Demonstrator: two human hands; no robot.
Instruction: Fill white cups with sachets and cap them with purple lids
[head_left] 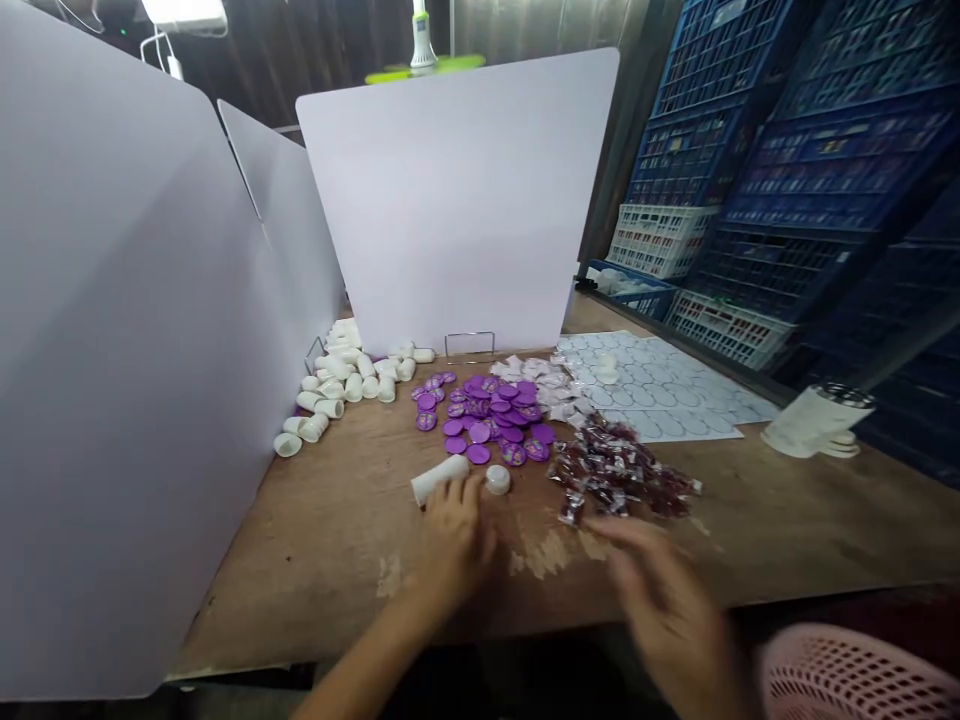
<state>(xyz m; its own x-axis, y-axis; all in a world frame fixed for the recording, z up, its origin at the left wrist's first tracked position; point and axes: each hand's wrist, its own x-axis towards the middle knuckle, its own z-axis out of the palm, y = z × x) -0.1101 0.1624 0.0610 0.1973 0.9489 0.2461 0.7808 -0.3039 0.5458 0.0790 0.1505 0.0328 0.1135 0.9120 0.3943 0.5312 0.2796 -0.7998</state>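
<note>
My left hand (456,530) is curled against the near side of a white plastic bottle (441,478), which lies on its side on the wooden table. A white cap (497,479) rests just right of those fingers. My right hand (660,590), smeared by motion, is at the near edge of a pile of dark red-brown pieces in clear wrappers (619,465). Its fingers are stretched out and apart, the tips close to one wrapped piece (571,506). Purple round discs (495,410), some with printed faces, are heaped beyond both hands.
White bottles (352,375) crowd the left back. Small white packets (544,385) lie behind the wrapped pile. Sheets printed with circles (660,380) and a white container (814,420) are at right. White panels (465,200) stand behind and left. A pink basket (855,670) sits lower right.
</note>
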